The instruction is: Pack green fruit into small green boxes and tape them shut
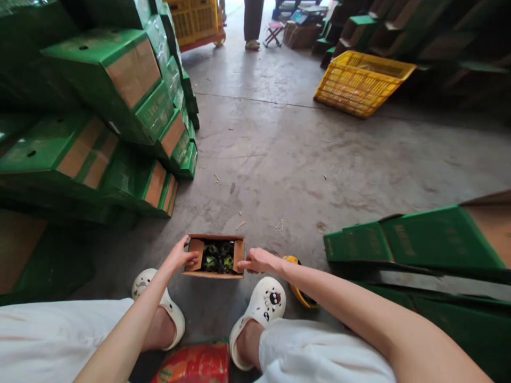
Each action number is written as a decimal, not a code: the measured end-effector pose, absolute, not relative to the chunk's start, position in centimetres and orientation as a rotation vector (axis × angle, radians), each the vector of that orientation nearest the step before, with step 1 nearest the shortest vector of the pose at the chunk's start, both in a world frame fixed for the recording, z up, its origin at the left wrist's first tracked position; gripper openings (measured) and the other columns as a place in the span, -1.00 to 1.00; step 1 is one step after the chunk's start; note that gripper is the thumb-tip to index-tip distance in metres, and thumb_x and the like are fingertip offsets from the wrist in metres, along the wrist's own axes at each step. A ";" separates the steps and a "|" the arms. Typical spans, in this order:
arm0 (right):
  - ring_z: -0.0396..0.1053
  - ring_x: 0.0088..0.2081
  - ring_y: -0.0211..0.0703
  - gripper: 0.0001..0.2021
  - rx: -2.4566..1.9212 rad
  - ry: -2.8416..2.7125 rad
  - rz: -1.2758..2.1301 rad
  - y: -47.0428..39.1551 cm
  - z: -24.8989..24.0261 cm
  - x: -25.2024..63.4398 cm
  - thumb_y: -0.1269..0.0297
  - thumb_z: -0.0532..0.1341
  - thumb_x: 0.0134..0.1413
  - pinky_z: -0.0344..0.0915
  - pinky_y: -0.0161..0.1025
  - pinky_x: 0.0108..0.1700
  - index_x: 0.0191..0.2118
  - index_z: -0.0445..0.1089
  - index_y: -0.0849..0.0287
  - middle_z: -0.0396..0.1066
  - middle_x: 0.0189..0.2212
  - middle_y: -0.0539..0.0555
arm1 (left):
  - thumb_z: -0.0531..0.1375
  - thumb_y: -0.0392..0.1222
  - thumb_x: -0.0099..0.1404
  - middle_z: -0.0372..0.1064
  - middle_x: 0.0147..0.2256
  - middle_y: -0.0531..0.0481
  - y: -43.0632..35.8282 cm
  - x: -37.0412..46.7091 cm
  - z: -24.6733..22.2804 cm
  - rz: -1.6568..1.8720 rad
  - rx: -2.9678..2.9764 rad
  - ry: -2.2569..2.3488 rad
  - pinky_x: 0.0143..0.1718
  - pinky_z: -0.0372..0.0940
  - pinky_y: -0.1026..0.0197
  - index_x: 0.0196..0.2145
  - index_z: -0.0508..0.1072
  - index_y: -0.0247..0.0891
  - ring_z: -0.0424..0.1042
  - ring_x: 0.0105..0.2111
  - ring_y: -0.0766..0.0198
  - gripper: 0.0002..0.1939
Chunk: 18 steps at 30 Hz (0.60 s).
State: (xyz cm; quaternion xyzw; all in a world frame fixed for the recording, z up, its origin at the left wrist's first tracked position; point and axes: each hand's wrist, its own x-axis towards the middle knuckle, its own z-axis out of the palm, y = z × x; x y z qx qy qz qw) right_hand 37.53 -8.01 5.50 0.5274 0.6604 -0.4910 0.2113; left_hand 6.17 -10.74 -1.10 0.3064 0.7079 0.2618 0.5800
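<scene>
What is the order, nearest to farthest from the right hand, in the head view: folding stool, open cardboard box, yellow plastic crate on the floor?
1. Open cardboard box, touched by the right hand.
2. Yellow plastic crate, ahead and to the right.
3. Folding stool, far ahead near the top edge.

Floor (pixel 263 138): grey, scuffed, concrete-like. We note a thin dark seam (pixel 259 100) crossing it and a few pale scraps (pixel 240 225). To the left we see green cartons (pixel 99 53) stacked in stepped tiers. The upper right is dim, with more stacked boxes (pixel 393 32); near them, a yellow basket (pixel 355 88). At the far end we record the brightest light and a small folding stool (pixel 275 25).
</scene>
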 end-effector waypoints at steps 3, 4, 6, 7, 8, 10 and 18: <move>0.60 -0.33 -0.09 -0.47 1.461 1.818 -1.182 -7.5 4.6 36.0 -0.07 0.21 0.34 0.37 -0.33 -0.30 -0.53 0.52 0.22 0.61 -0.43 0.16 | 0.52 -0.33 0.08 0.29 0.30 -0.36 -9.9 5.8 -1.3 0.519 0.773 1.608 -0.59 0.43 0.36 0.38 0.18 -0.07 0.55 -0.55 0.41 0.01; 0.61 -0.32 -0.09 -0.47 1.466 1.791 -1.153 -7.3 4.3 35.5 -0.08 0.21 0.34 0.38 -0.33 -0.29 -0.52 0.53 0.21 0.62 -0.43 0.17 | 0.50 -0.33 0.09 0.38 0.23 -0.31 -9.7 5.8 -1.4 0.494 0.791 1.600 -0.60 0.40 0.38 0.37 0.18 -0.07 0.54 -0.56 0.41 -0.02; 0.62 -0.33 -0.09 -0.51 1.465 1.734 -1.119 -7.0 3.6 34.5 -0.03 0.20 0.34 0.41 -0.33 -0.28 -0.49 0.56 0.22 0.62 -0.45 0.17 | 0.46 -0.34 0.10 0.51 0.07 -0.18 -9.4 5.9 -1.5 0.458 0.823 1.595 -0.61 0.35 0.41 0.32 0.21 -0.09 0.53 -0.57 0.41 -0.10; 0.63 -0.34 -0.10 -0.53 1.463 1.720 -1.101 -6.9 3.4 34.0 0.00 0.20 0.34 0.43 -0.33 -0.27 -0.47 0.57 0.22 0.62 -0.46 0.17 | 0.44 -0.35 0.10 0.54 0.00 -0.12 -9.3 6.1 -1.5 0.446 0.832 1.601 -0.61 0.33 0.42 0.29 0.23 -0.10 0.52 -0.58 0.41 -0.15; 0.63 -0.33 -0.09 -0.57 1.462 1.719 -1.078 -6.8 3.3 33.6 0.03 0.22 0.32 0.45 -0.32 -0.26 -0.45 0.59 0.23 0.62 -0.45 0.18 | 0.44 -0.35 0.10 0.56 -0.06 -0.08 -9.3 6.2 -1.4 0.437 0.831 1.611 -0.61 0.32 0.43 0.26 0.25 -0.12 0.52 -0.58 0.40 -0.18; 0.65 -0.25 0.00 -0.69 1.466 1.739 -1.013 -6.7 3.1 33.0 0.09 0.31 0.21 0.48 -0.27 -0.21 -0.39 0.61 0.23 0.65 -0.37 0.22 | 0.46 -0.31 0.07 0.56 -0.10 -0.05 -9.5 6.4 -1.0 0.436 0.795 1.623 -0.58 0.33 0.41 0.23 0.25 -0.12 0.54 -0.56 0.37 -0.19; 0.60 -0.01 0.31 -0.77 1.491 1.799 -0.917 -6.5 2.9 32.5 0.17 0.43 -0.01 0.53 -0.01 -0.08 -0.25 0.63 0.19 0.63 -0.09 0.34 | 0.21 0.51 0.24 0.41 0.24 -0.20 -8.3 6.5 2.0 0.458 0.468 1.524 -0.47 0.35 0.29 0.15 0.38 -0.03 0.69 -0.26 0.08 -0.27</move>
